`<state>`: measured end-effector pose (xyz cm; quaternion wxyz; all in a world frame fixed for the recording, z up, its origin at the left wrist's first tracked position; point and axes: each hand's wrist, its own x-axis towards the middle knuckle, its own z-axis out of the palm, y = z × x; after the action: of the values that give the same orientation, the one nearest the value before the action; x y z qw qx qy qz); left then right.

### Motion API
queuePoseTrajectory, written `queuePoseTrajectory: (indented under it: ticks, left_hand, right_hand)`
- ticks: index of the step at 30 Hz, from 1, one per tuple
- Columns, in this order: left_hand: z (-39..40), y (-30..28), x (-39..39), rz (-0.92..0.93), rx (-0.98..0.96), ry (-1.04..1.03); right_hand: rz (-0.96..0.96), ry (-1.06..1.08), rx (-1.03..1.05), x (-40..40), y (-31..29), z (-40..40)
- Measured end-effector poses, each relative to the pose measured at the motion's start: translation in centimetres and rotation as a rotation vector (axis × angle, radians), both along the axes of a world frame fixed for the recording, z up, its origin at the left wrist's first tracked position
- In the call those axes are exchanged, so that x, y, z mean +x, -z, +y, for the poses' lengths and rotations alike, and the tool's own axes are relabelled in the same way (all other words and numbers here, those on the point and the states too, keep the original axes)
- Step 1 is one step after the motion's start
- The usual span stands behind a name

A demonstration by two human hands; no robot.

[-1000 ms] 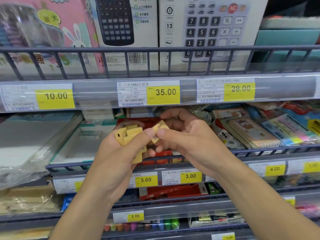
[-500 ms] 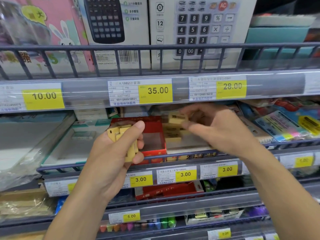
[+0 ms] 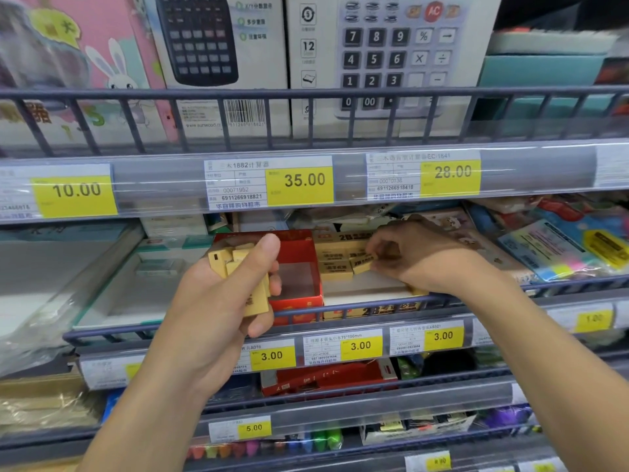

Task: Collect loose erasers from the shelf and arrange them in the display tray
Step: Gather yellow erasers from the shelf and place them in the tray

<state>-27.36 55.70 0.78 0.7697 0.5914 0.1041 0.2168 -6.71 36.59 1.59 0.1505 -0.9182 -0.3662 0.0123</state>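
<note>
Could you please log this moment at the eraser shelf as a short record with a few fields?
left hand: holds a bunch of yellow erasers in its grip, in front of the red box
right hand: pinches one eraser at the display tray
tray contents: a few erasers in rows at the left back, bare floor toward the front
red box: open, looks empty
price tag below tray: 3.00
step left: the left hand's erasers are not yet in the tray

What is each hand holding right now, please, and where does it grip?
Left hand clutches a bunch of erasers around their sides; right hand pinches one eraser by its end at the tray.
</note>
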Motion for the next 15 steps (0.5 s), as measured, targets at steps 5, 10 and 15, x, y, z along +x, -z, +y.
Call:
queuePoseTrajectory:
  ticks: [5,10,15]
  left_hand:
    - [-0.1,0.3,0.1,0.026,0.014,0.042]
    - [-0.2,0.5,0.3,0.036,-0.035,0.062]
    - [-0.3,0.7,0.5,0.013,-0.077,0.055]
  right_hand:
    - [-0.044,-0.018,-0.037,0.2,0.2,0.6]
    - [0.023,-0.003,-0.040,0.0,-0.3,0.7]
    - [-0.135,0.005,0.011,-1.9,-0.9,0.6]
